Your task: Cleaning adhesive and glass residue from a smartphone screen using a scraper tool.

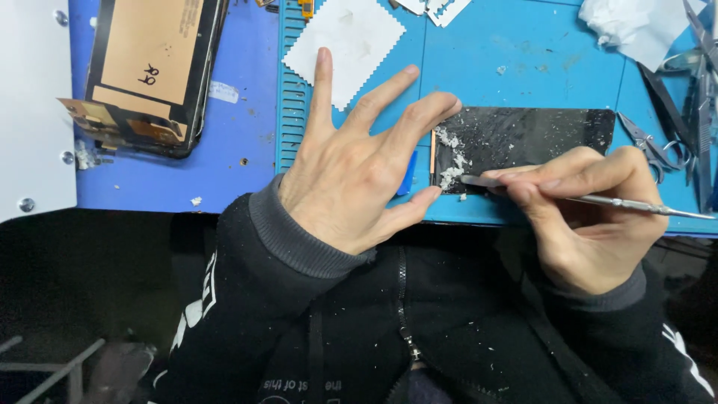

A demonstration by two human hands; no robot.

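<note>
Scissors (649, 146) and tweezers (699, 112) are crowding your right side, while blue mat (516, 67) above the black panel (531, 135) is lying open.

Bright, even overhead lighting; sharp focus in the upper half, dark and underexposed below.

The blue mat (523, 60) on the table is evenly lit with saturated colour. The left hand (351, 164) casts only a soft, short shadow onto the mat beside its fingers. The black glass panel (538, 135) shows a dull grey sheen with no hard glare. The metal tool (636, 203) carries a thin highlight along its shaft. The dark sleeves (299, 314) lose detail in shadow. The lower left corner is dim and slightly blurred.
</note>
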